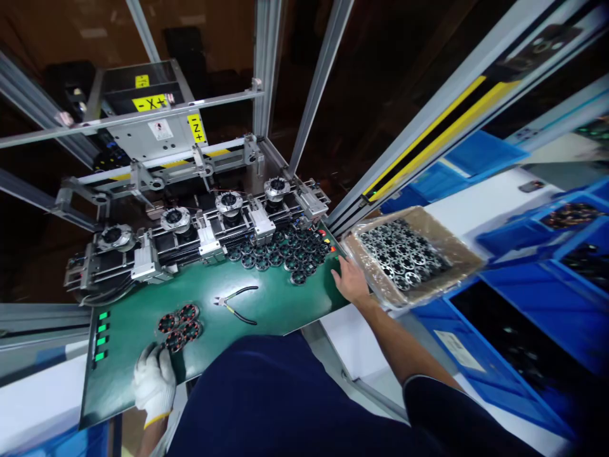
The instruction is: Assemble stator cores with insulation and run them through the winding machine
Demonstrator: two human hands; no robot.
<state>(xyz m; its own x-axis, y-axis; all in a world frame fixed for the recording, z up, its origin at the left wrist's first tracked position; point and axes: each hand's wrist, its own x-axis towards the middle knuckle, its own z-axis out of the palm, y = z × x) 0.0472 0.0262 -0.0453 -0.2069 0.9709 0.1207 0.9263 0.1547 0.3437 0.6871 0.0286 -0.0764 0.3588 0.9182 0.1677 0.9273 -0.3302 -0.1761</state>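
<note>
My left hand, in a white knit glove, rests on the green worktop near its front left edge. Its fingers lie loosely extended, and nothing shows in them. Just beyond the fingertips sits a small group of copper-wound motor stators. My bare right hand is at the worktop's right end, thumb and fingers apart, holding nothing visible. Close beside it stands an open cardboard box lined with clear plastic, in which silver ring-shaped cores lie in rows. Black-and-silver stators cluster left of that hand.
Diagonal cutters lie mid-worktop with handles spread. Behind runs a winding machine holding several stators on round fixtures. Green-lit buttons line the left edge. A metal post with yellow strips and blue bins stand right.
</note>
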